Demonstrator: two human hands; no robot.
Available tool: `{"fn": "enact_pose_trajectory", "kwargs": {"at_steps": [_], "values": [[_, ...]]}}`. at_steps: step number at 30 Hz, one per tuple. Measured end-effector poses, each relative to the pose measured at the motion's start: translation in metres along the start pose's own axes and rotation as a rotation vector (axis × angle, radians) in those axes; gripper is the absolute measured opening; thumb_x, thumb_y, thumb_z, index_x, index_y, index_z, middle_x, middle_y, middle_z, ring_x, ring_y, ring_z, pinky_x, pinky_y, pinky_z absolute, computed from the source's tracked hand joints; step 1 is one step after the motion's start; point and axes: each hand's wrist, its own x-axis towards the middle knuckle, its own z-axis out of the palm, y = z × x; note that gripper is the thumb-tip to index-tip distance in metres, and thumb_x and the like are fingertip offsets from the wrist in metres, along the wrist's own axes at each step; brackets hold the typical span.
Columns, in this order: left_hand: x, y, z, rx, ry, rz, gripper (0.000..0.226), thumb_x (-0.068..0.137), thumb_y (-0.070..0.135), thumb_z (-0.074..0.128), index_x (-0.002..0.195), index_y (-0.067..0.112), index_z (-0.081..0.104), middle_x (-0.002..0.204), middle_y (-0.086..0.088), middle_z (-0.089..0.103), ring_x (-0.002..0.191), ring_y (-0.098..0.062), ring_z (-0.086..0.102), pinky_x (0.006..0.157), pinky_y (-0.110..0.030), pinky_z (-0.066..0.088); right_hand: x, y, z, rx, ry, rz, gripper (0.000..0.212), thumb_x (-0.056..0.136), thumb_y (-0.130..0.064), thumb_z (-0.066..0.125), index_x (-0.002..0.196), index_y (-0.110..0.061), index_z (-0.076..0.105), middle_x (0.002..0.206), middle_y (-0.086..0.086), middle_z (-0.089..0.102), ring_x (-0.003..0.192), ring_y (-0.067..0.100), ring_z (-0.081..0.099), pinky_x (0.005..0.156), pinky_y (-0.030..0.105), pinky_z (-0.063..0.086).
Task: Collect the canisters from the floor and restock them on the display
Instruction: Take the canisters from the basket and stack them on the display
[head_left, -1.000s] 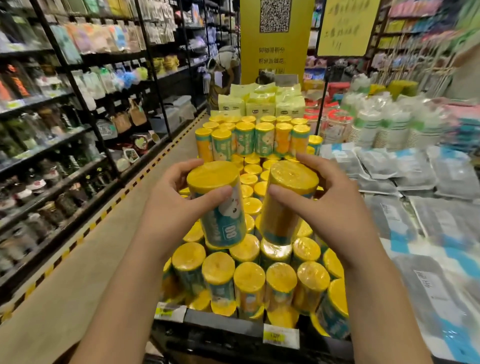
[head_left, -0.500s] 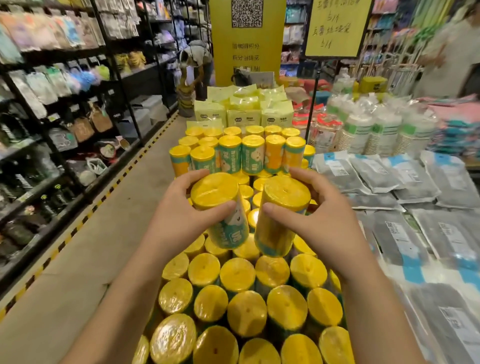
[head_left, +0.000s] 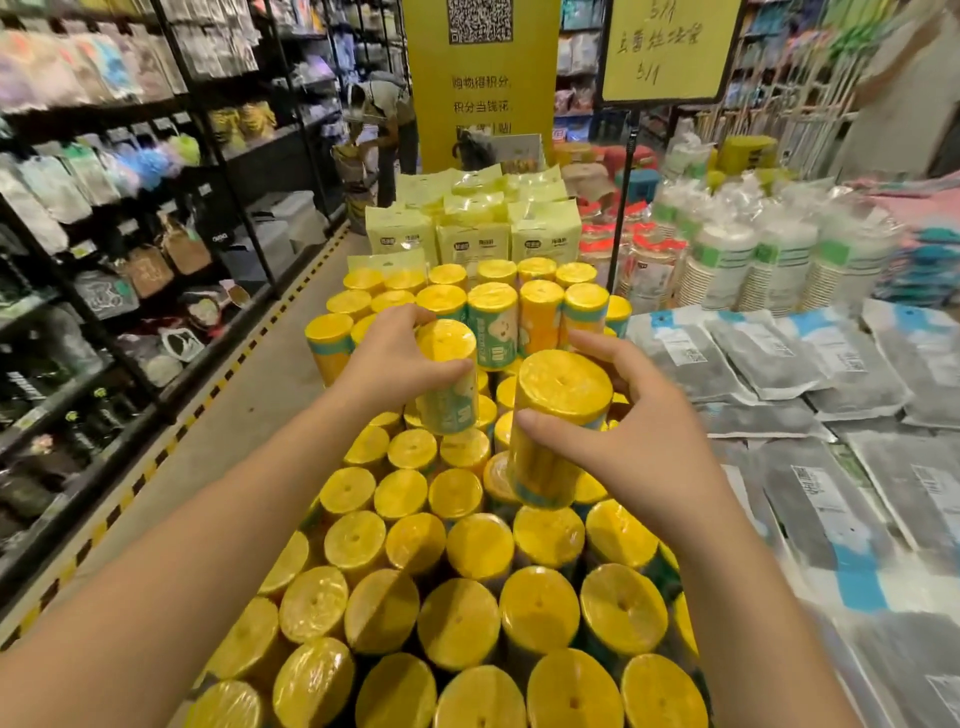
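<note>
My left hand grips a teal canister with a yellow top, held upright over the middle of the display. My right hand grips a second canister, yellow-sided with a yellow lid, nearer to me; its base sits just above the packed tops. The display is a dense block of yellow-lidded canisters, with a taller second tier stacked at its far end. No floor canisters show in this view.
Black shelving lines the aisle on the left, with a hazard-striped floor edge. Grey sealed packets lie to the right, paper cup stacks behind them. A sign pole rises beside the far tier. A person stands down the aisle.
Both hands have carried their canisters forward over the display. The left canister went further toward the tall tier, and the right one dropped lower onto the packed tops. The view stepped closer.
</note>
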Motion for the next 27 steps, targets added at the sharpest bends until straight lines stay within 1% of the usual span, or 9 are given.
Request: {"fn": "enact_pose_trajectory", "kwargs": {"at_steps": [2,4,6,8,11,14,19,24,27], "values": [[0.023,-0.008,0.009,0.080,-0.025,-0.002,0.088,0.071,0.061,0.081,0.142,0.020,0.050,0.140,-0.001,0.048,0.128,-0.019,0.049,0.098,-0.034,0.048,0.002,0.005,-0.001,0.032,-0.012,0.017,0.080,0.063,-0.049,0.091,0.133,-0.050,0.053,0.115,-0.039,0.058,0.104,-0.023,0.052,0.073,0.002,0.046],[0.042,-0.015,0.016,0.152,-0.040,0.012,0.088,0.071,0.063,0.079,0.143,0.021,0.050,0.140,0.000,0.047,0.127,-0.020,0.050,0.099,-0.037,0.050,0.002,0.011,-0.003,0.038,-0.008,0.039,0.080,0.062,-0.051,0.091,0.132,-0.054,0.052,0.117,-0.041,0.058,0.106,-0.020,0.054,0.078,0.010,0.050],[0.057,-0.021,0.022,0.206,-0.041,0.025,0.088,0.071,0.064,0.077,0.143,0.022,0.050,0.141,-0.001,0.047,0.129,-0.021,0.049,0.103,-0.042,0.049,0.003,0.018,-0.005,0.032,-0.008,0.069,0.081,0.060,-0.055,0.090,0.131,-0.059,0.050,0.119,-0.042,0.056,0.107,-0.017,0.054,0.086,0.020,0.052],[0.068,-0.027,0.027,0.227,-0.040,0.025,0.086,0.073,0.063,0.076,0.143,0.022,0.049,0.141,-0.002,0.048,0.131,-0.023,0.048,0.106,-0.045,0.046,0.005,0.025,-0.006,0.020,-0.012,0.092,0.083,0.059,-0.059,0.088,0.132,-0.061,0.048,0.121,-0.042,0.055,0.107,-0.016,0.054,0.088,0.024,0.053],[0.081,-0.036,0.034,0.254,-0.056,0.003,0.082,0.073,0.067,0.074,0.141,0.025,0.051,0.136,-0.002,0.053,0.128,-0.025,0.050,0.106,-0.048,0.045,0.009,0.032,-0.006,0.016,-0.003,0.116,0.085,0.057,-0.063,0.086,0.132,-0.061,0.047,0.121,-0.042,0.055,0.109,-0.015,0.053,0.083,0.020,0.051],[0.088,-0.045,0.041,0.256,-0.067,0.001,0.077,0.076,0.069,0.070,0.138,0.025,0.053,0.136,-0.002,0.054,0.129,-0.026,0.049,0.111,-0.054,0.038,0.012,0.035,-0.005,0.007,0.011,0.131,0.085,0.055,-0.065,0.084,0.132,-0.060,0.048,0.121,-0.041,0.055,0.108,-0.014,0.054,0.080,0.018,0.050],[0.093,-0.049,0.044,0.294,-0.075,0.039,0.071,0.084,0.066,0.065,0.140,0.025,0.050,0.141,-0.004,0.053,0.136,-0.027,0.042,0.117,-0.054,0.027,0.019,0.042,-0.001,-0.012,0.019,0.135,0.086,0.053,-0.068,0.082,0.132,-0.059,0.049,0.125,-0.037,0.055,0.111,-0.009,0.054,0.084,0.023,0.052],[0.093,-0.055,0.045,0.304,-0.119,0.045,0.067,0.086,0.066,0.063,0.141,0.029,0.047,0.147,-0.004,0.048,0.142,-0.028,0.034,0.121,-0.056,0.017,0.049,0.044,0.006,-0.047,-0.023,0.109,0.080,0.062,-0.059,0.087,0.132,-0.056,0.049,0.118,-0.042,0.053,0.104,-0.017,0.052,0.080,0.016,0.048],[0.086,-0.052,0.038,0.322,-0.125,0.050,0.076,0.082,0.072,0.062,0.143,0.029,0.046,0.150,-0.003,0.045,0.143,-0.028,0.032,0.120,-0.055,0.020,0.089,0.048,0.019,-0.089,-0.046,0.063,0.079,0.067,-0.055,0.087,0.137,-0.045,0.051,0.122,-0.031,0.058,0.109,-0.008,0.057,0.087,0.021,0.051]]}}
